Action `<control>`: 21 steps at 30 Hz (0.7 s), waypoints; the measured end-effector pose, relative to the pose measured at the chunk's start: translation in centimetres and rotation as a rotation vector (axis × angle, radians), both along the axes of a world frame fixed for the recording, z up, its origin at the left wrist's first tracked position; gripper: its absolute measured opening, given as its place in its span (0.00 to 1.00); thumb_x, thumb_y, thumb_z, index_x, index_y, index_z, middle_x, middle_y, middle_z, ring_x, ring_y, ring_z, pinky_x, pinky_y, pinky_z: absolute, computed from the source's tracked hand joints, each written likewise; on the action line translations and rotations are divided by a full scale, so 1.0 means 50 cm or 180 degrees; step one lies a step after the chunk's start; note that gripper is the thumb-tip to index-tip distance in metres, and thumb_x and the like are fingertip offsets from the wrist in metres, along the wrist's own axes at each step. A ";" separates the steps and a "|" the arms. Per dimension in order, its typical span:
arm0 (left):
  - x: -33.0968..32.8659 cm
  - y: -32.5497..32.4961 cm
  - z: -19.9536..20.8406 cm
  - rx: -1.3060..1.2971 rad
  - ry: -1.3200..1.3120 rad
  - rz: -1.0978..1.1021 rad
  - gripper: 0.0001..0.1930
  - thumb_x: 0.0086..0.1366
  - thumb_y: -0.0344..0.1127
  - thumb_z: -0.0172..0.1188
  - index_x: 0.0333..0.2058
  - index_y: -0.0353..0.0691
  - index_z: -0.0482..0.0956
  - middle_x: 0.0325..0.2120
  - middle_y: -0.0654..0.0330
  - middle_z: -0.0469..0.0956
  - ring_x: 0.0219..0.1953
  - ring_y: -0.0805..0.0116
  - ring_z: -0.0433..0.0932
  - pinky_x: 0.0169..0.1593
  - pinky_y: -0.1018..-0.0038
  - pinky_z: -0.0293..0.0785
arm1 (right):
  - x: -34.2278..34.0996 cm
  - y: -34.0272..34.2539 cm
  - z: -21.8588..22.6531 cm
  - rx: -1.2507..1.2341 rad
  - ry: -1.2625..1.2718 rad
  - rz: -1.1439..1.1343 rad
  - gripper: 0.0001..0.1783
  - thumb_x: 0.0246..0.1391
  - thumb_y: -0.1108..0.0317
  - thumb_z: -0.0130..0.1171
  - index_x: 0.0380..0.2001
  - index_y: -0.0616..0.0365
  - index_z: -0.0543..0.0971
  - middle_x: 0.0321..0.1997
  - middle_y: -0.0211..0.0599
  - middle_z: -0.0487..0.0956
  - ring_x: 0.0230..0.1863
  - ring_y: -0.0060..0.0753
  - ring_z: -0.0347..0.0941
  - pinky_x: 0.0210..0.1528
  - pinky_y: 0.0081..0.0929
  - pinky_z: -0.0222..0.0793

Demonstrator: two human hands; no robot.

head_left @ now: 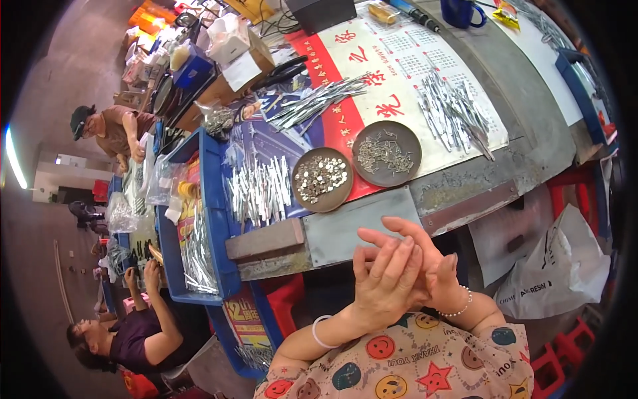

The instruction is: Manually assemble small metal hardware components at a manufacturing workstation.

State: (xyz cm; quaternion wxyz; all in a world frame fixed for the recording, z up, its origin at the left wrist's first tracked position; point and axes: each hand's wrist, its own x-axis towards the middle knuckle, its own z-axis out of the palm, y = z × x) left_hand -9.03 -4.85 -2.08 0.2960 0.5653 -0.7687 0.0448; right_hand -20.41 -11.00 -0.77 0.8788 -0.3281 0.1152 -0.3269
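In front of my body my two hands meet, apart from the bench. My left hand (383, 286), with a pale bangle at its wrist, lays its fingers across the palm of my right hand (435, 266). The right fingers are stretched out, a beaded bracelet below them. I see nothing held; the surface between the palms is hidden. Beyond the hands, a round dish (323, 207) holds small silvery discs. Beside it a second dish (385, 179) contains small thin metal pieces. Silvery strips (259, 193) lie left of the dishes, with more strips (455, 113) to their right.
A grey metal plate (362, 226) lies at the bench edge nearest me. Blue trays (229, 266) with strips stand at left. A white plastic bag (565, 266) hangs at right. A blue mug (458, 13) stands far back. Two other people work at left.
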 end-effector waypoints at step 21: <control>0.262 -0.548 -0.058 0.0420 0.0099 -0.0483 0.10 0.53 0.28 0.61 0.35 0.37 0.76 0.39 0.51 0.71 0.42 0.50 0.72 0.45 0.62 0.68 | -0.043 -0.101 -0.131 -0.3022 0.2040 -0.2475 0.11 0.42 0.78 0.60 0.33 0.61 0.74 0.35 0.43 0.77 0.33 0.43 0.73 0.36 0.31 0.70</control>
